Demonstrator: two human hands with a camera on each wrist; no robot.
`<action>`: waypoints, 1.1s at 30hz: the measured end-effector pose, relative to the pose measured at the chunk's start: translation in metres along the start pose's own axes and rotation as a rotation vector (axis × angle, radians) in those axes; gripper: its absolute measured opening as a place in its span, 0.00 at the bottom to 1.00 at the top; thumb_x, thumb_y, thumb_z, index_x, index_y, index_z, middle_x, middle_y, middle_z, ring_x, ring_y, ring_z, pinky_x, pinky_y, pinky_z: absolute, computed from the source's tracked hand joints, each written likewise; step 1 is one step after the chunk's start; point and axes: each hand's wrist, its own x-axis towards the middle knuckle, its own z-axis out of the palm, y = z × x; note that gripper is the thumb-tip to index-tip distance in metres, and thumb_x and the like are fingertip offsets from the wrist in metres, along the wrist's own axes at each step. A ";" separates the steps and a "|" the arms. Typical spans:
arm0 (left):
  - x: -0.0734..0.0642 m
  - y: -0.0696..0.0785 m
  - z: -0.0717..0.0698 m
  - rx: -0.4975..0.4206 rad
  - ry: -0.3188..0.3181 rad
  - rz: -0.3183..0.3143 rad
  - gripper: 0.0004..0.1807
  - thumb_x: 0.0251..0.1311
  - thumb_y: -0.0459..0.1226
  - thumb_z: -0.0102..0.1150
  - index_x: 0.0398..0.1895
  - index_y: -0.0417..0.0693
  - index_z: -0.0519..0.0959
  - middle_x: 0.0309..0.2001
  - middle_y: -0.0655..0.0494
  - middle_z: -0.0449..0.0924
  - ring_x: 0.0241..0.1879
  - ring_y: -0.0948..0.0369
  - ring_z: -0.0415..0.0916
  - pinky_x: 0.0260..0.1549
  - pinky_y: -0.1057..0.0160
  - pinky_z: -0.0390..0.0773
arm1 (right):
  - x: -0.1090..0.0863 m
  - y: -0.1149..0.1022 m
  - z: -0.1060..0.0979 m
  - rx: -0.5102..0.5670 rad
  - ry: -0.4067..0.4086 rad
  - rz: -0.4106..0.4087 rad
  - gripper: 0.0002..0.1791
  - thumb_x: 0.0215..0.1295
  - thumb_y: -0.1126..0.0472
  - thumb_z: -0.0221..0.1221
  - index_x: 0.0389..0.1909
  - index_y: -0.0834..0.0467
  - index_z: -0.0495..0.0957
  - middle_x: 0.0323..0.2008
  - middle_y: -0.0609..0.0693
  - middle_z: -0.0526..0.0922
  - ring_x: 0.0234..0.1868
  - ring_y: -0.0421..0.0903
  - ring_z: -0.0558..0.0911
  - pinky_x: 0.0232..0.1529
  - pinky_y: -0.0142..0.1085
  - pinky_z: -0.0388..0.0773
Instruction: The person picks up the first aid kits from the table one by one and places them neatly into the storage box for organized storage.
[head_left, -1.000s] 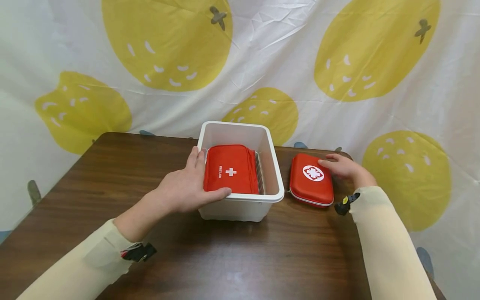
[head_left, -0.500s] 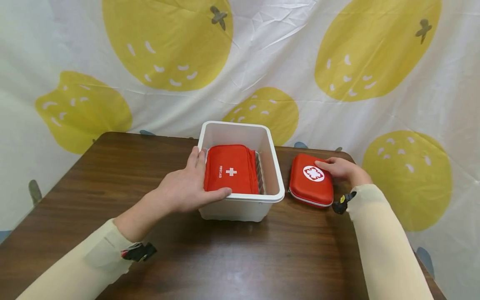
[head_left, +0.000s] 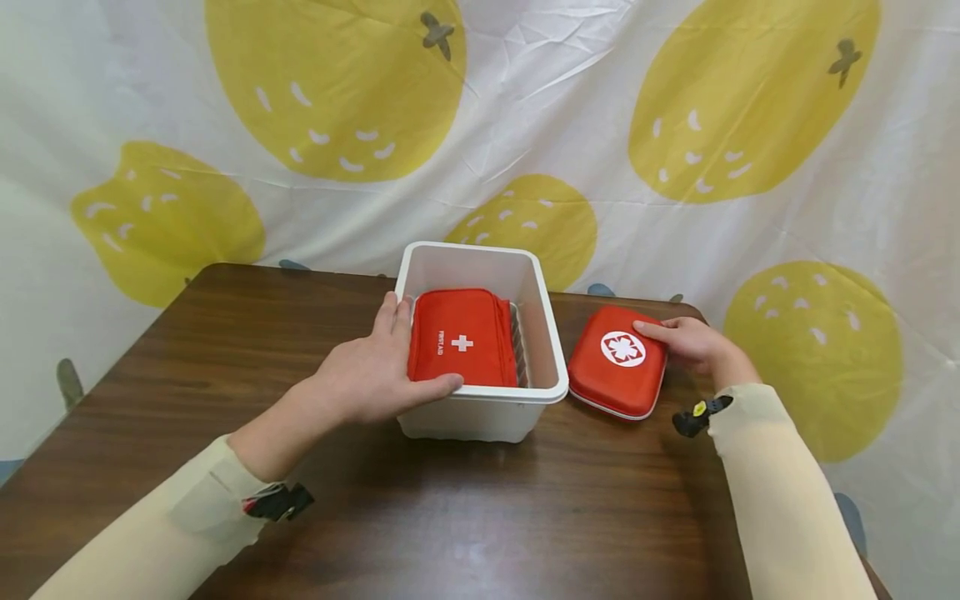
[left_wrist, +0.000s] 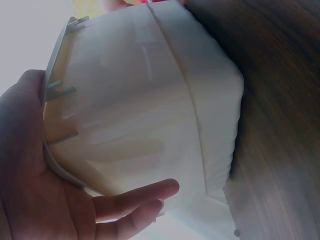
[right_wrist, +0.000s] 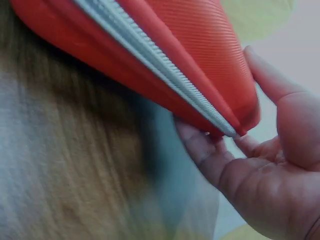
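A white plastic bin (head_left: 551, 350) stands on the table in the head view. Inside it lies a red first aid pouch (head_left: 457, 337) with a white cross. My left hand (head_left: 367, 371) holds the bin's near left corner, thumb along the front rim; the left wrist view shows its fingers against the outer wall. To the right of the bin is a red zippered first aid case (head_left: 618, 362) with a white emblem. My right hand (head_left: 690, 340) grips its right edge, thumb on top. Fingers (right_wrist: 200, 150) reach beneath the case in the right wrist view, where that end looks raised off the table.
The brown wooden table (head_left: 480, 517) ends at a back edge behind the bin. A white curtain (head_left: 540, 100) printed with yellow fruit hangs right behind it. The case sits close to the bin's right wall.
My right hand has taken hold of the case's right edge. The case has shifted a little left toward the bin and turned slightly. My left hand and the bin stay put.
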 end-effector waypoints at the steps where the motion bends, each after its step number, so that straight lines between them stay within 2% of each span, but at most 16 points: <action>1: 0.000 0.000 0.000 -0.001 -0.001 0.001 0.71 0.62 0.76 0.55 0.90 0.35 0.43 0.90 0.36 0.38 0.48 0.46 0.88 0.30 0.58 0.84 | 0.000 0.001 0.001 0.038 0.012 -0.010 0.39 0.84 0.45 0.58 0.75 0.74 0.62 0.39 0.40 0.87 0.40 0.36 0.88 0.48 0.34 0.89; 4: 0.000 0.000 0.000 0.001 0.000 0.003 0.71 0.62 0.76 0.55 0.90 0.35 0.43 0.90 0.36 0.38 0.48 0.46 0.88 0.30 0.58 0.84 | 0.000 0.005 0.006 0.133 0.040 -0.051 0.41 0.84 0.48 0.59 0.82 0.67 0.54 0.43 0.39 0.83 0.42 0.35 0.87 0.48 0.33 0.88; 7: 0.001 0.000 0.001 0.003 0.001 0.004 0.71 0.62 0.76 0.55 0.90 0.35 0.43 0.90 0.36 0.38 0.47 0.46 0.88 0.31 0.57 0.84 | -0.001 0.009 0.010 0.233 0.025 -0.103 0.42 0.85 0.51 0.58 0.88 0.57 0.49 0.46 0.39 0.82 0.44 0.35 0.86 0.48 0.32 0.87; 10: 0.001 0.000 0.000 0.007 0.004 0.004 0.71 0.62 0.76 0.55 0.90 0.35 0.43 0.90 0.36 0.38 0.48 0.46 0.88 0.32 0.57 0.85 | -0.001 0.012 0.012 0.333 -0.023 -0.153 0.34 0.86 0.54 0.56 0.87 0.47 0.57 0.49 0.37 0.84 0.46 0.35 0.87 0.48 0.32 0.88; 13: 0.000 0.000 0.000 0.011 0.011 0.008 0.71 0.62 0.76 0.55 0.90 0.36 0.43 0.90 0.36 0.38 0.50 0.45 0.88 0.33 0.56 0.85 | -0.002 0.015 0.013 0.433 -0.052 -0.194 0.26 0.87 0.57 0.55 0.80 0.42 0.66 0.50 0.38 0.86 0.47 0.37 0.87 0.46 0.33 0.89; 17: -0.001 -0.001 0.000 0.011 0.015 0.011 0.70 0.63 0.76 0.54 0.90 0.35 0.43 0.90 0.35 0.38 0.52 0.44 0.88 0.33 0.55 0.85 | -0.003 0.015 0.014 0.504 -0.043 -0.229 0.24 0.87 0.59 0.55 0.78 0.41 0.71 0.50 0.39 0.88 0.46 0.38 0.88 0.45 0.33 0.89; 22: -0.001 -0.001 0.000 0.011 0.016 0.010 0.70 0.63 0.76 0.54 0.90 0.35 0.43 0.90 0.35 0.38 0.51 0.44 0.88 0.33 0.55 0.85 | -0.004 0.013 0.019 0.528 -0.006 -0.243 0.26 0.86 0.59 0.56 0.80 0.45 0.69 0.48 0.39 0.89 0.44 0.38 0.89 0.45 0.33 0.89; 29: -0.001 0.000 0.000 0.009 0.009 0.009 0.70 0.63 0.76 0.54 0.90 0.35 0.42 0.90 0.35 0.38 0.49 0.45 0.88 0.31 0.57 0.84 | -0.008 0.006 0.024 0.425 0.000 -0.178 0.29 0.84 0.54 0.60 0.81 0.45 0.68 0.47 0.39 0.89 0.43 0.37 0.89 0.44 0.33 0.89; 33: -0.001 0.000 0.000 0.010 0.011 0.007 0.70 0.63 0.76 0.54 0.90 0.36 0.42 0.90 0.36 0.38 0.48 0.46 0.88 0.31 0.57 0.84 | -0.011 0.004 0.026 0.420 -0.014 -0.164 0.31 0.84 0.54 0.60 0.83 0.46 0.66 0.46 0.40 0.89 0.42 0.38 0.90 0.43 0.34 0.90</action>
